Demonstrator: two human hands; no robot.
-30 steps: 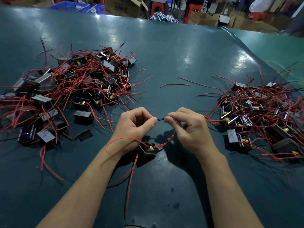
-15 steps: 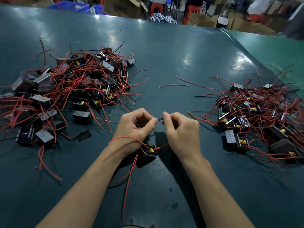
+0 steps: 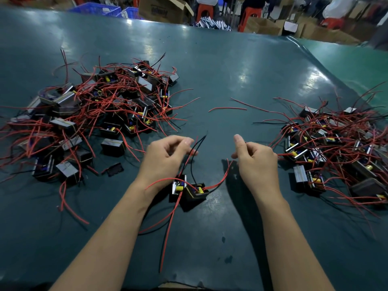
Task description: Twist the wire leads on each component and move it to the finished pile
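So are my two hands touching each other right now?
Apart. The head view shows bare tabletop between the left hand and right hand.

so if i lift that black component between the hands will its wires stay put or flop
Likely flop: the component trails long thin red leads that curve loosely over the table. The boxy body probably won't roll. Leads might snag.
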